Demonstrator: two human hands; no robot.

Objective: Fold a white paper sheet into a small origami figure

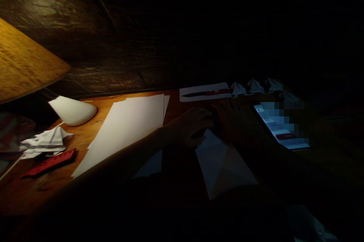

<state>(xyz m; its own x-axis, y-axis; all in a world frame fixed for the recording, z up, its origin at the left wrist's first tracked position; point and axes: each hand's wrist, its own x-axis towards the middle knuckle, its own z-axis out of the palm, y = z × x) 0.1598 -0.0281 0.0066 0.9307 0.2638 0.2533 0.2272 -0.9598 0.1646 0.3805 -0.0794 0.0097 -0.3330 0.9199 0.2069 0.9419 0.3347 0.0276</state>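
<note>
A square sheet of white paper with diagonal fold creases (pixel 223 166) lies on the dark middle of the wooden table, one corner pointing away from me. My left hand (pixel 195 122) rests at that far corner, its fingers loosely bent and apart, with nothing plainly held. Just right of it, my right hand (pixel 231 117) is spread low over the table beyond the paper, fingers stretched out. Both hands are dim, and shadow hides whether their fingertips touch the sheet. Part of another paper (pixel 149 166) shows beneath my left forearm.
White sheets (pixel 136 117) are stacked at left. Behind, a red-handled knife (pixel 207 93) lies on paper (pixel 204 98) beside several folded paper pieces (pixel 254 86). A lit phone (pixel 280 130) is at right. A lamp (pixel 75 111), crumpled paper (pixel 48 141) and a red object (pixel 49 163) stand left.
</note>
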